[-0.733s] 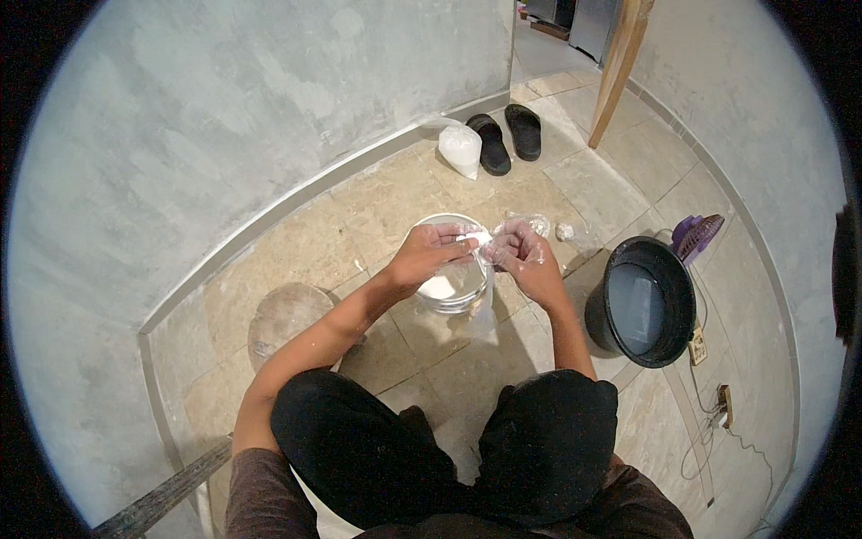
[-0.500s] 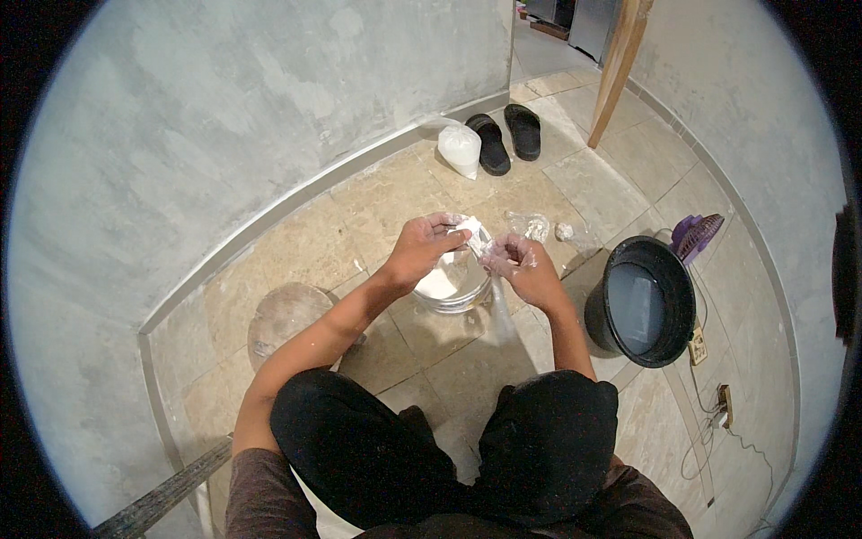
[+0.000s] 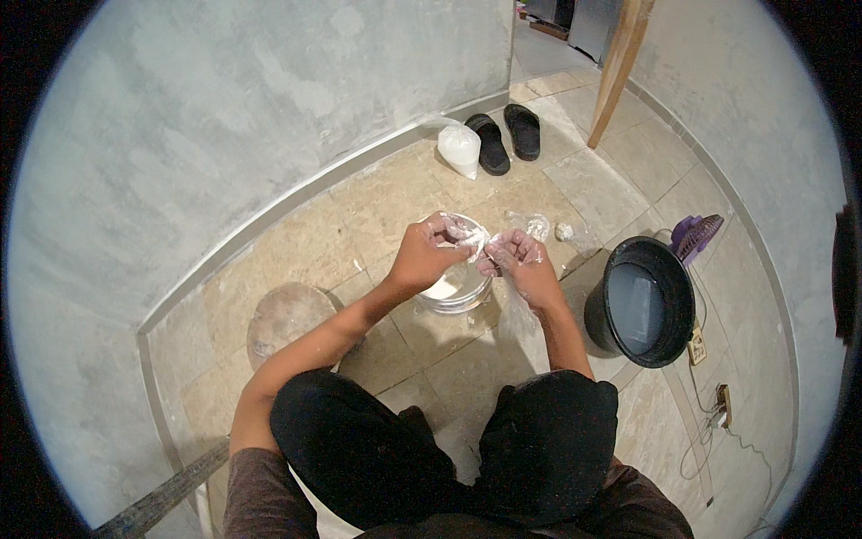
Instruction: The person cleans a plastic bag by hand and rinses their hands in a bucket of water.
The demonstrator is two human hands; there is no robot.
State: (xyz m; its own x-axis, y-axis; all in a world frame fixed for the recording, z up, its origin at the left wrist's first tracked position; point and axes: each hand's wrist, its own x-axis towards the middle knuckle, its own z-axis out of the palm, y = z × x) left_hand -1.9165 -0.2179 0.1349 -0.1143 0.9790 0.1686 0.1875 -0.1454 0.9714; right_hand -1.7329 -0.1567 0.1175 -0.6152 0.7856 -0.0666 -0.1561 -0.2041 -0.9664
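Both hands meet above a small white bucket that holds something white. My left hand is closed on a clear plastic bag smeared with white. With its thumb and fingers pinched, my right hand grips the same bag close by. A loose, see-through part of the bag hangs below the right hand. White residue coats the fingers of both hands. The hands and the bag cover part of the bucket's opening.
Right of me stands a black bucket of cloudy water, beside a purple fan and cords. Ahead are a tied bag of white powder and black slippers. A round stool is at left; crumpled plastic lies beyond the hands.
My hands have come closer together on the plastic bag, and the white-smeared part is now bunched between their fingertips. The left hand has turned slightly. Nothing around them has moved.
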